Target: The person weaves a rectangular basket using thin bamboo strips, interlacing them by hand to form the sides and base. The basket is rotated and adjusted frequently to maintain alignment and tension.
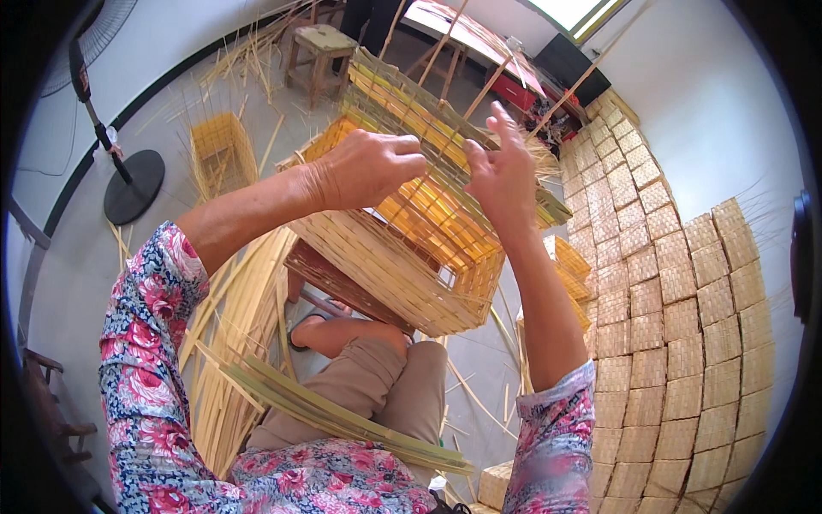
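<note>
A half-woven bamboo basket point(398, 272) lies tilted in front of me, above my knees, its yellow inside showing. Along its far side run greenish bamboo strips point(385, 96), crossed by long thin uprights that stick out beyond them. My left hand point(370, 171) is closed over the basket's opening near the far wall, fingers curled; whatever they pinch is hidden. At the right part of the far wall is my right hand point(503, 184), index finger stretched out and thumb apart from it, with nothing visible between them. Loose green strips point(342, 411) lie across my lap.
Long pale strips point(231, 343) are heaped on the floor at my left. Stacked woven baskets point(668, 343) line the right wall. Another basket point(223, 154), a fan base point(134, 187) and a wooden stool point(321, 51) stand farther off.
</note>
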### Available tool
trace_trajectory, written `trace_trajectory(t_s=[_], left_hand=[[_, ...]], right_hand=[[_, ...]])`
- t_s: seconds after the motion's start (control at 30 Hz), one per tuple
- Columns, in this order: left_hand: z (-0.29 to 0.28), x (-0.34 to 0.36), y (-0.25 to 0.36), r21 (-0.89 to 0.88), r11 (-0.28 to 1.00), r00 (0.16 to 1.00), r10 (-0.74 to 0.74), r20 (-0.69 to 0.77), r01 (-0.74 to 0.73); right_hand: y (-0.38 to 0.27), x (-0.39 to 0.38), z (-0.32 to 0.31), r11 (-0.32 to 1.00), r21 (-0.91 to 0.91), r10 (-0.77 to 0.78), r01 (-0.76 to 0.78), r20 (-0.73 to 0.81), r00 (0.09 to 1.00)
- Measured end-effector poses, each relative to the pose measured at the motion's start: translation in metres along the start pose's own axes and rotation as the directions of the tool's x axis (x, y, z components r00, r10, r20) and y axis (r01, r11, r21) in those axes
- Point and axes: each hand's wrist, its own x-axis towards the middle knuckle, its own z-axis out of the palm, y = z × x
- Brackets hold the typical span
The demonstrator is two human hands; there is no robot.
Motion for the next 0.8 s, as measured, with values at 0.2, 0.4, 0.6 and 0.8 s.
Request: trace_trajectory(t_s=[0.2,0.4,0.6,0.8], left_hand=[[-0.013,0.062,-0.006,0.320,0.884,0.929,0.369,-0.028,-0.342],[-0.021,0.113,-0.027,0.494,0.624,0.791,0.536,0.294,-0.606],[-0.019,0.137,-0.034,0.384,0.560,0.679,0.608,0.412,-0.734],[-0.024,0.160,-0.026,0.306,0.514,0.598,0.664,0.450,-0.801]], right_hand=[[0.015,0.018,0.009,0.882,0.308,0.310,-0.357,0.191,0.931],[0.018,0.012,0.003,0.823,0.425,0.314,-0.378,0.214,0.925],[0.011,0.004,-0.007,0.771,0.496,0.347,-0.399,0.198,0.917],[0.022,0.002,-0.011,0.753,0.557,0.322,-0.349,0.150,0.935]])
